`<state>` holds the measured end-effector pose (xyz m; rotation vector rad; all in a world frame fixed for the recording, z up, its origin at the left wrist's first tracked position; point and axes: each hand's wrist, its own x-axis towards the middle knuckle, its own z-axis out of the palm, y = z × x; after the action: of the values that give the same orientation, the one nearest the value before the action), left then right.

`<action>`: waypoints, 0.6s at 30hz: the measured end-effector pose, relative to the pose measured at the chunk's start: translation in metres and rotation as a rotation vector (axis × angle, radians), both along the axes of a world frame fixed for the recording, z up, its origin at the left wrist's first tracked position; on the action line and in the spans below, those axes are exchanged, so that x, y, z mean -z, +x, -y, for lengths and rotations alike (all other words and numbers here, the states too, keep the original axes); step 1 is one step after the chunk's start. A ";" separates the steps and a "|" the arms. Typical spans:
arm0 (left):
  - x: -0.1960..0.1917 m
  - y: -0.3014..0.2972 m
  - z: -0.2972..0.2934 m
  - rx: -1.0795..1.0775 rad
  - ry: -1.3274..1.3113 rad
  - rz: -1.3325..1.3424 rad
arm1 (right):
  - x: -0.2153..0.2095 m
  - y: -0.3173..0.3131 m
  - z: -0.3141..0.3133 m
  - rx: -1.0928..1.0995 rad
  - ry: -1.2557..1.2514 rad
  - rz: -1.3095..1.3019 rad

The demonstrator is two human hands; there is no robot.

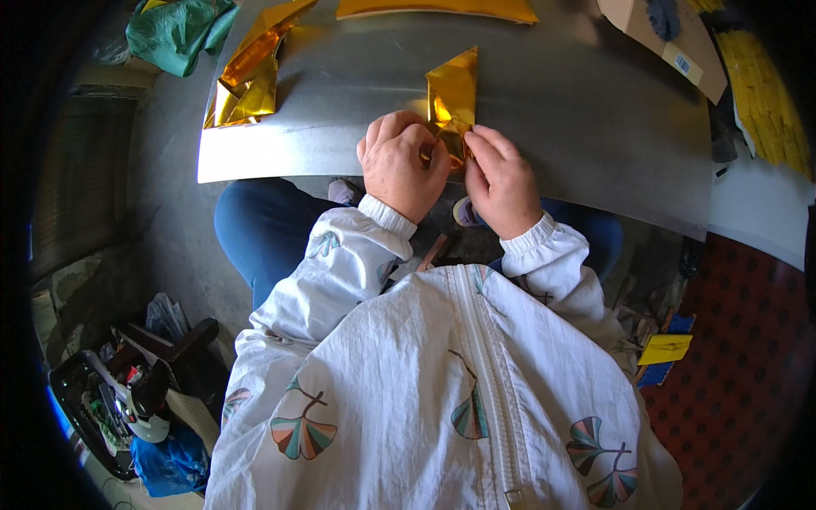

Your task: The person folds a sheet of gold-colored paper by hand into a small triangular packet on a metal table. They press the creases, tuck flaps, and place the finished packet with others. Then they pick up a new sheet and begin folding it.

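Item: one folded gold foil piece (455, 89), pointed end away from you, at the near edge of the grey metal table (595, 127).
Your left hand (403, 166): fingers curled, pinching the foil's lower left.
Your right hand (505, 180): fingertips narrow, holding its lower right edge.
Also on your table: folded gold foil (255, 90), far left; gold sheet (438, 8), far edge; cardboard box (693, 51), far right.
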<state>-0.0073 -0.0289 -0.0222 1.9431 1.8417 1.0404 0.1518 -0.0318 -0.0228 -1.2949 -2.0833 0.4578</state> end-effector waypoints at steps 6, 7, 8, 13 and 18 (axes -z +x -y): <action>-0.002 0.002 -0.001 -0.026 -0.014 -0.043 | 0.005 0.006 0.006 -0.126 0.061 0.141; -0.002 0.002 -0.001 -0.030 -0.025 -0.050 | 0.006 0.007 0.007 -0.144 0.070 0.160; -0.002 0.001 -0.001 -0.034 -0.044 -0.062 | 0.006 0.007 0.007 -0.150 0.070 0.168; -0.003 -0.016 0.005 0.072 -0.040 0.051 | 0.006 0.007 0.009 -0.142 0.075 0.194; -0.003 -0.035 0.023 0.073 -0.049 0.090 | 0.008 0.004 0.011 -0.135 0.084 0.163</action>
<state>-0.0419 -0.0517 -0.0195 1.8892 1.7197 1.0328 0.1562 -0.0431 -0.0306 -1.1819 -2.3100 0.3285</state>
